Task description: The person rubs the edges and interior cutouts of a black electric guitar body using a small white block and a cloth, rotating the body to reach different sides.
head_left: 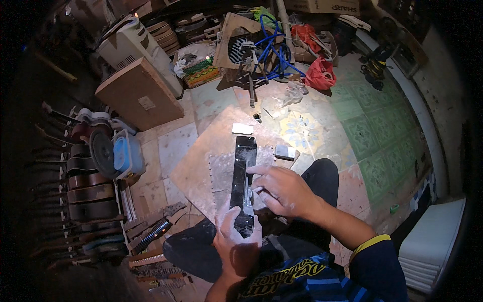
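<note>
A long black glossy piece (pixel 240 173), with white dust and small pale spots on it, stands out in front of me, its far end pointing away. My left hand (pixel 239 246) grips its near end, thumb on one side and fingers on the other. Against its right edge lies my right hand (pixel 284 189), index finger stretched along the surface and the other fingers curled. Whatever those curled fingers hold is hidden. Both hands are dusted white. Beyond the piece's far end lies a small white pad (pixel 242 129); to its right is a grey-blue block (pixel 285 152).
Under the work are a brown board (pixel 193 173) and a dusty grey mat (pixel 221 163). Instrument-like bodies (pixel 90 196) line a rack at left, beside a blue tub (pixel 126 156). Hand tools (pixel 156 231) lie nearby. A blue hose (pixel 274 45) and red bag (pixel 320 74) sit behind.
</note>
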Demonstrator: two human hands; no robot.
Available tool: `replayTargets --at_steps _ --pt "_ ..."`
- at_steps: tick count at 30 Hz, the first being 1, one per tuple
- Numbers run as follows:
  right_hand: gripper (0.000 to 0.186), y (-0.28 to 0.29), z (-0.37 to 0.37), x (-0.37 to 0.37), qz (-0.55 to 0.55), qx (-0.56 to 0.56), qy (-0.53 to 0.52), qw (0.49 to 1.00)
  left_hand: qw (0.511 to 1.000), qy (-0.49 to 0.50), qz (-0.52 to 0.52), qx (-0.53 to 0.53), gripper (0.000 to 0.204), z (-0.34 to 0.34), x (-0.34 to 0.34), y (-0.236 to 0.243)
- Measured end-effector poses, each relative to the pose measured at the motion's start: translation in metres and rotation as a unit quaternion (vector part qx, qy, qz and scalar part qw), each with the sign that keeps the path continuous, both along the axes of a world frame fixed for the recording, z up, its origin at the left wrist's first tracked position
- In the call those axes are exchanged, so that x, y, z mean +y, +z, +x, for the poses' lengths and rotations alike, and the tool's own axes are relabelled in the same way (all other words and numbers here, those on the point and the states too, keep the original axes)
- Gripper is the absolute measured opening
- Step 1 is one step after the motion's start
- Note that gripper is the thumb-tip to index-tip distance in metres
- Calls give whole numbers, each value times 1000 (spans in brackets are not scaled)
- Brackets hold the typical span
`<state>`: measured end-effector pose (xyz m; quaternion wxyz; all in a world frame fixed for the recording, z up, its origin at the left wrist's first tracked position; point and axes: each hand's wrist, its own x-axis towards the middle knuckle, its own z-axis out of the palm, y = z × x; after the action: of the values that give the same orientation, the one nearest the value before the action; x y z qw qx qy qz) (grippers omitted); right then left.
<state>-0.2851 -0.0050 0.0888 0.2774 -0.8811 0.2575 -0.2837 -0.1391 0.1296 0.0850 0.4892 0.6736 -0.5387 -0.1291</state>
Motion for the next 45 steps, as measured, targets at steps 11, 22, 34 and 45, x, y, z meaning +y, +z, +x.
replayTargets --at_steps 11,22,34,45 --pt "38 4 0 5 -61 74 144 985 999 33 6 -20 60 15 -9 2" --pt "23 -7 2 2 584 -246 -54 772 999 26 28 25 66 28 -8 4" --pt "22 -14 22 -3 432 -152 -137 878 999 34 6 -2 59 14 -7 -1" --pt "21 -33 40 -11 478 -210 -199 829 997 46 53 27 56 -8 -4 3"
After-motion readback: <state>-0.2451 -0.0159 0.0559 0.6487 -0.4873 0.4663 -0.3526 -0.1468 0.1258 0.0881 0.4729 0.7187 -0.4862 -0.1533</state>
